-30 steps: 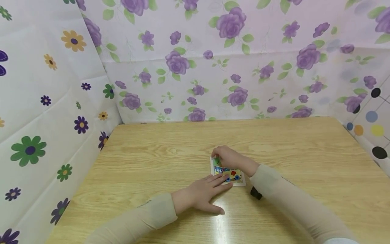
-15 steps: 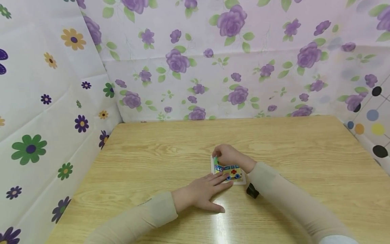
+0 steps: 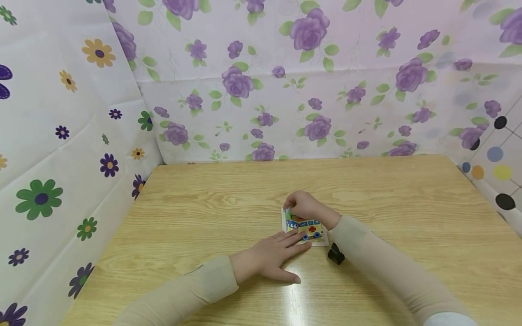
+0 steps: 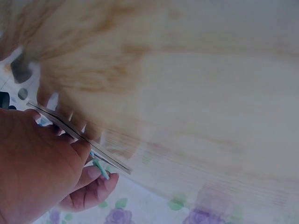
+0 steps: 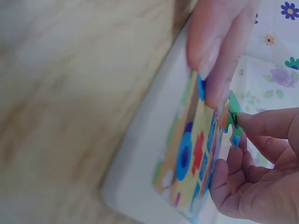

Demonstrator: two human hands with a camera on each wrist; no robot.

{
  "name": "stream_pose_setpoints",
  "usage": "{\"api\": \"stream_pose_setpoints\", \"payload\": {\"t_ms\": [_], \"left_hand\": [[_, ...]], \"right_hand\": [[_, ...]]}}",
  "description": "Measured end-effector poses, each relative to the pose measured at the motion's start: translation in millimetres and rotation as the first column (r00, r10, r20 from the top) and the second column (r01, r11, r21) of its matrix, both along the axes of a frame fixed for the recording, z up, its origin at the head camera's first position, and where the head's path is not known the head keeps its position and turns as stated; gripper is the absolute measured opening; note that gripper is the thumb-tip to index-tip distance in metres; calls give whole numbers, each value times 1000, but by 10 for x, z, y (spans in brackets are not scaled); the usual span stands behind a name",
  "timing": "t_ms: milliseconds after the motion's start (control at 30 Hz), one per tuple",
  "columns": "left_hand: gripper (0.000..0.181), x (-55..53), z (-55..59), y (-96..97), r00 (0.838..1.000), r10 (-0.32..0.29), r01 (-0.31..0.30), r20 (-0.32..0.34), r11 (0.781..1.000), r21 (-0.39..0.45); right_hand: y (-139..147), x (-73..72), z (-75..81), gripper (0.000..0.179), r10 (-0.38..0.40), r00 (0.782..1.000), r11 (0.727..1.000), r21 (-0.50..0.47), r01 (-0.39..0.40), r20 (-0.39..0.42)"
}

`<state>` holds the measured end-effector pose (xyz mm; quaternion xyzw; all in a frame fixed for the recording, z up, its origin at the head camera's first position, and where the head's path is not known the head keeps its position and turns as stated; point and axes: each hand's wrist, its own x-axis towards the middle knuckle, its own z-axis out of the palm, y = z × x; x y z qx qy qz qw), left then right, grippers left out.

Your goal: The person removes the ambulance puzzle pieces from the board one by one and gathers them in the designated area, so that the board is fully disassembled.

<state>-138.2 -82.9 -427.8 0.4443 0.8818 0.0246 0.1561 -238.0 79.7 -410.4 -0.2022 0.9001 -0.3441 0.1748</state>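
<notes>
- The left hand, fingers straight, rests on the ambulance jigsaw, flat on the worktop.
- The right hand pinches a tilted green jigsaw piece at its far-left corner.
- Nearby sits a black object, perhaps a clip.

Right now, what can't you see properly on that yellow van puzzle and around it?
- Head: part of the flat, white-edged puzzle board, under the left hand.
- Head: the full shape of the green-and-blue jigsaw piece, behind the right hand.
- Head: what the small black object is; too small.
- Left wrist: the puzzle board's front, turned edge-on.
</notes>
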Motion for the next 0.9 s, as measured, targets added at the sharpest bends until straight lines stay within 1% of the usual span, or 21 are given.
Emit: {"api": "stream_pose_setpoints", "payload": {"t_ms": [100,267,500,700,900], "left_hand": [[83,0,0,0,1000,2,-2,12,1000,2],[83,0,-12,-3,1000,1,-1,11,1000,-4],[82,-4,-15,-8,1000,-2,2,6,1000,-3],[82,-5,-22,-4,1000,-2,3,10,1000,-13],[83,-4,-13,-4,1000,-2,2,8,1000,1]], "right_hand": [[16,-2,-22,18,18,1000,999,-30,-18,-2],[60,-24,-60,18,48,999,997,-53,-49,-23],[138,-18,-24,18,89,996,990,-108,-92,-31],[200,-20,-18,16,80,996,983,-163,-87,-49],[326,-27,54,17,18,998,976,-214,-29,-54]]}}
